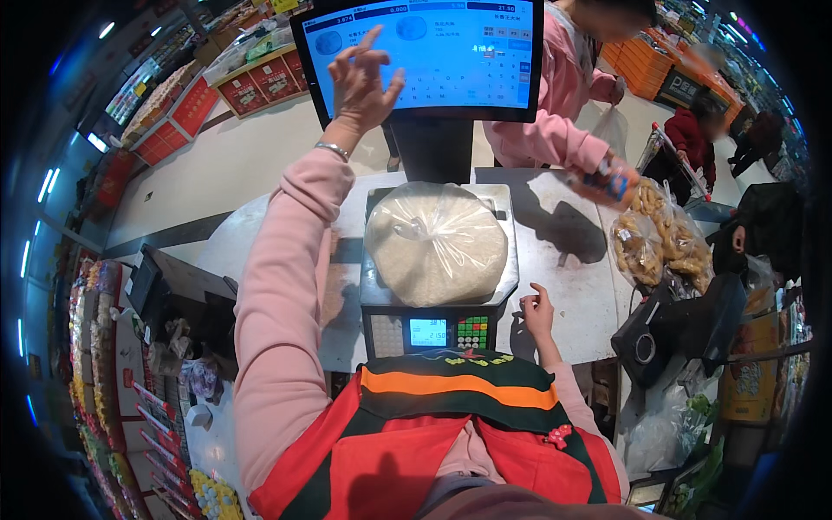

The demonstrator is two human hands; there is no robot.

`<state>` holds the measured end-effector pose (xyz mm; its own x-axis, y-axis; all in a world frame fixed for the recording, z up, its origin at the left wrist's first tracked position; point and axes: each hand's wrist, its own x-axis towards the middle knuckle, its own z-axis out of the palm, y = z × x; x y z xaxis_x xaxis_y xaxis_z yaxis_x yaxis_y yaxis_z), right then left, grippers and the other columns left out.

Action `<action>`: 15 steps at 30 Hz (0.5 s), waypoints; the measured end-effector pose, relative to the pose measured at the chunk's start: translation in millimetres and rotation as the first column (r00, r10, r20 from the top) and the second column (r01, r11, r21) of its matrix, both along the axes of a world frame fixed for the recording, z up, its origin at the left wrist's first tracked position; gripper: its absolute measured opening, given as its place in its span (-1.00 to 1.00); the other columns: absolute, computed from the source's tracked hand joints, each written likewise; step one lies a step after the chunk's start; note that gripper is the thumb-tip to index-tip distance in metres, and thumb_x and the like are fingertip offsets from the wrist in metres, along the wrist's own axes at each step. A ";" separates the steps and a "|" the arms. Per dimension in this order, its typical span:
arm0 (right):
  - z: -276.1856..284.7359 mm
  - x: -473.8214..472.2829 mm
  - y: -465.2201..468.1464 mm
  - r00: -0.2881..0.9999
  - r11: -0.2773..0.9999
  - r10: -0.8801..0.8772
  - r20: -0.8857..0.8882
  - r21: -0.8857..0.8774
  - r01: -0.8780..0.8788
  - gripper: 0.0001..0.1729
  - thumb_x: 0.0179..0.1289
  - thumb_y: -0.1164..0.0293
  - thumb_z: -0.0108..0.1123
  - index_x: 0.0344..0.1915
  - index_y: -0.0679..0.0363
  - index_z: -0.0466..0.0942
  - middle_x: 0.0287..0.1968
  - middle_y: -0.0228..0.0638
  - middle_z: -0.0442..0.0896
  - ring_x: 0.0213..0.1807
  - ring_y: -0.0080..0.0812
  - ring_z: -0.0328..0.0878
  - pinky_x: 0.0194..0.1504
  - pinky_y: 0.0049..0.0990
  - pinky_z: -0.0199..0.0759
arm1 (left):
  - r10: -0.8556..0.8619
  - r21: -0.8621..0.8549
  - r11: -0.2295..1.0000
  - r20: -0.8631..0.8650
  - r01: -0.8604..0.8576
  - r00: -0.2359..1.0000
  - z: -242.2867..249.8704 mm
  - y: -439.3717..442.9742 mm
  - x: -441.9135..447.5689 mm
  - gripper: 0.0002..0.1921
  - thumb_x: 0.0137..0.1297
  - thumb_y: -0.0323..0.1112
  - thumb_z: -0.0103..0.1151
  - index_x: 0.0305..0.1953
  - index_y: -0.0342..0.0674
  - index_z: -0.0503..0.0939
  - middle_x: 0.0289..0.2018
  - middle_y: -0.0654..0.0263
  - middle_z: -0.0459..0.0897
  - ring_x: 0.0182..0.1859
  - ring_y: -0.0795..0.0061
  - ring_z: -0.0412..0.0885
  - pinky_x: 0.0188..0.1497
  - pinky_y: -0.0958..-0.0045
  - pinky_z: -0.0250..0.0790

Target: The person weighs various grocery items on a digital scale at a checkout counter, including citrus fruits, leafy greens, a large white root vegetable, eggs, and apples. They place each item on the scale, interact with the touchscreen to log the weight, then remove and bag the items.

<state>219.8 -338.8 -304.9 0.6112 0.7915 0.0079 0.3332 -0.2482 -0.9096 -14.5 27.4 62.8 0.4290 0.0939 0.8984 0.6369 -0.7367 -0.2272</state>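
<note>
My left hand [363, 91] is raised before a touchscreen monitor [442, 71], index finger extended and the others spread. Whether the fingertip touches the glass, I cannot tell. A clear plastic bag of white rice [439, 250] rests on the metal pan of a weighing scale [385, 296], its gathered top facing up. On the side nearest me, the scale has a lit display [429, 331] and a keypad [472, 333]. My right hand [538, 315] is just right of the scale, over the white counter [572, 312], fingers loosely bent and holding nothing.
Across the counter, a person in pink [565, 130] extends an arm with a blurred package [608, 182]. Bags of brown food [666, 240] lie at the right, near a black device [676, 325]. Another black machine [185, 292] stands left. Behind is a shopping cart [676, 162].
</note>
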 end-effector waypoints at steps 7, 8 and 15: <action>3.1 -16.4 4.8 0.999 0.987 0.012 0.030 -0.163 -0.007 -0.53 0.12 0.43 0.10 0.09 0.11 0.39 -0.24 -0.31 0.66 -0.51 -0.31 0.61 -0.35 -0.33 0.47 | -0.019 -0.290 0.957 -0.025 0.011 1.000 14.5 -18.7 49.6 -0.65 0.18 0.00 0.15 -0.09 0.06 0.34 0.19 0.39 0.38 0.05 0.34 0.27 0.05 0.31 0.02; 3.0 -20.8 4.7 0.994 0.982 0.039 0.100 -0.189 -0.019 -0.51 0.10 0.43 0.11 0.10 0.11 0.38 -0.21 -0.31 0.65 -0.46 -0.32 0.61 -0.32 -0.32 0.46 | -0.078 -0.254 0.964 0.023 0.081 0.997 13.4 -22.2 50.3 -0.65 0.20 -0.02 0.14 -0.09 0.02 0.33 0.17 0.38 0.39 0.03 0.33 0.28 0.05 0.31 0.04; -10.1 -43.9 8.9 0.995 0.963 0.063 0.074 -0.268 -0.041 -0.34 -0.06 0.43 0.23 0.13 0.20 0.28 -0.07 -0.15 0.53 -0.24 -0.25 0.55 -0.17 -0.29 0.44 | -0.462 -0.431 0.621 0.475 0.655 0.750 -42.8 -62.0 15.8 -0.72 0.38 -0.18 -0.03 -0.03 -0.18 0.26 0.02 0.23 0.47 -0.07 0.39 0.32 0.06 0.39 0.18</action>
<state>176.0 -329.9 -315.1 0.5751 0.8024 -0.1592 0.4219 -0.4577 -0.7827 1.3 -34.6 20.1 0.2969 0.4295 0.8529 0.0167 -0.8953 0.4451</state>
